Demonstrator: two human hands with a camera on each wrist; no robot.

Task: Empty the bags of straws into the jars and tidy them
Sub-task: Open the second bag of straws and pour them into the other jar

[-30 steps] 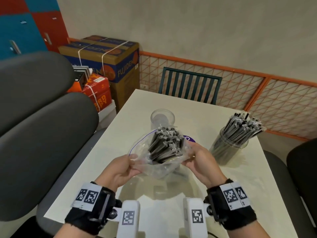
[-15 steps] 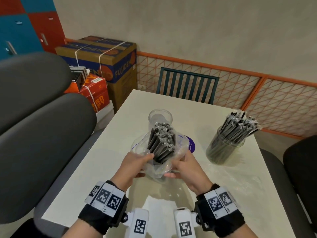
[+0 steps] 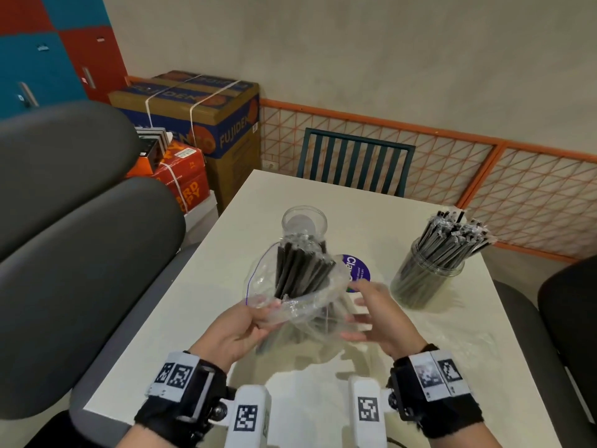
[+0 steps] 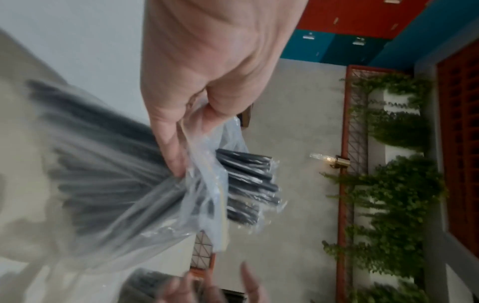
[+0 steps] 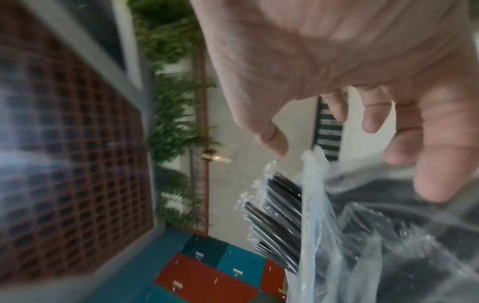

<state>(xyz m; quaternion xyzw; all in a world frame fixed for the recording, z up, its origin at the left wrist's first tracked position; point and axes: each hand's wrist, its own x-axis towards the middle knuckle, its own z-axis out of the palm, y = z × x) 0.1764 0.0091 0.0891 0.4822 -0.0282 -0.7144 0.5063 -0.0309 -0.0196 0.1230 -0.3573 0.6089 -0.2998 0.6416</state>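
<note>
Standing on a white table (image 3: 452,344) beside an orange mesh fence (image 3: 533,195), a filled jar (image 3: 426,279) flanks the straw bag (image 3: 290,305), pinched by the left hand (image 3: 239,331) while the right hand (image 3: 378,321) hovers, fingers spread.

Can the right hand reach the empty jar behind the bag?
Probably yes. The right hand is open beside the bag, and the empty jar stands just beyond. The upright straws are partly in the way.
</note>
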